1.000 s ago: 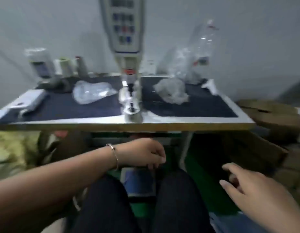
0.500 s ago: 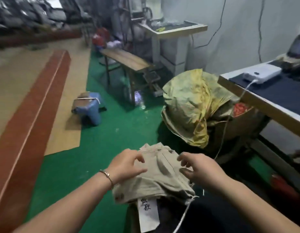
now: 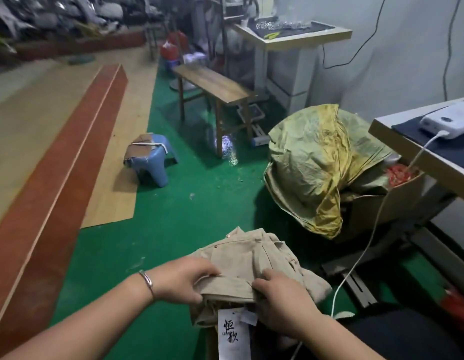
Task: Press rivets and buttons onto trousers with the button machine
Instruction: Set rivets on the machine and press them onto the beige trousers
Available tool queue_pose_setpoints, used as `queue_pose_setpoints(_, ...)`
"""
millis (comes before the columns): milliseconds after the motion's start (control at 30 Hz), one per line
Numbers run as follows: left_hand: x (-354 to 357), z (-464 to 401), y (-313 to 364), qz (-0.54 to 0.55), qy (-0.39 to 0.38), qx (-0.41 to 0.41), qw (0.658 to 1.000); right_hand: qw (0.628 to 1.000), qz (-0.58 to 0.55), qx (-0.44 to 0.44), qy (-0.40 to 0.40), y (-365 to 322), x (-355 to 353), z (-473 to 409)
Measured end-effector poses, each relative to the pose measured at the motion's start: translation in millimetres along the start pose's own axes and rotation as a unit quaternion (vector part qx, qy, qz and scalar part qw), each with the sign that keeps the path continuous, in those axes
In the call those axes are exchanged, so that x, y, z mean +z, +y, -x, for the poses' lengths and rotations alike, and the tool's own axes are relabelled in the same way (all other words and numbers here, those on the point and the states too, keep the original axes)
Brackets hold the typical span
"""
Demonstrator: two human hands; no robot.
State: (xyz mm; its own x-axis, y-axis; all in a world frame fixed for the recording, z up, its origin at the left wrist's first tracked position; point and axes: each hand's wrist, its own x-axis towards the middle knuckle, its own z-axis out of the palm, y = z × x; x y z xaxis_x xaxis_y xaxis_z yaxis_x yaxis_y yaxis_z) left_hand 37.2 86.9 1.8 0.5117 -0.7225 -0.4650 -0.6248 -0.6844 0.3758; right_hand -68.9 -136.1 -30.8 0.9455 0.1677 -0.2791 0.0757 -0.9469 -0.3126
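A folded stack of beige trousers (image 3: 254, 258) lies low in front of me, with a white label (image 3: 233, 333) hanging from its near edge. My left hand (image 3: 184, 279) grips the top fold at its left side, fingers curled over the cloth. My right hand (image 3: 280, 300) grips the same fold at the near right edge. Small metal rivets show on the upper part of the trousers. The button machine is out of view; only a corner of its table (image 3: 420, 157) shows at the right.
A yellow woven sack (image 3: 314, 165) fills a cardboard box beside the table. A white device (image 3: 449, 120) with a cable (image 3: 366, 245) lies on the table's dark mat. A blue stool (image 3: 153, 159) and a wooden bench (image 3: 212, 84) stand on the green floor.
My head turned left from the machine table to the floor side. Both hands came down onto the beige trousers and now grip the top fold nearer me.
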Motion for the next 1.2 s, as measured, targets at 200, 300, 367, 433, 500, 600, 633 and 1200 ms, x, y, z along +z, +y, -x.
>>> queue_pose_setpoints(200, -50, 0, -10, 0.008, -0.02, -0.077, 0.997, 0.951, -0.309, 0.029, 0.006, 7, -42, -9)
queue_pose_setpoints(300, -81, 4, -4, 0.013, 0.102, -0.064, 0.993, 0.938, -0.342, 0.02, 0.049, 8, -64, -12)
queue_pose_setpoints(367, -101, 9, 5, 0.091, 0.186, -0.033, 0.978, 0.957, -0.273, 0.026, 0.095, 11, -77, -12)
queue_pose_setpoints(433, -119, 12, 19, 0.142, 0.26, 0.012, 0.955, 0.967, -0.204, 0.038, 0.151, 8, -91, -12)
queue_pose_setpoints(500, -135, 10, 37, 0.155, 0.304, 0.066, 0.938, 0.967, -0.179, 0.06, 0.17, 0, -103, -15)
queue_pose_setpoints(600, -153, -1, 73, 0.168, 0.325, 0.144, 0.919, 0.956, -0.187, 0.045, 0.22, -13, -124, -23)
queue_pose_setpoints(633, -158, -6, 86, 0.168, 0.336, 0.164, 0.912, 0.933, -0.261, 0.025, 0.247, -14, -134, -24)
queue_pose_setpoints(1200, -201, -72, 285, 0.586, 0.021, 0.301, 0.752, 0.715, -0.375, 0.255, 0.532, 89, -206, 200)
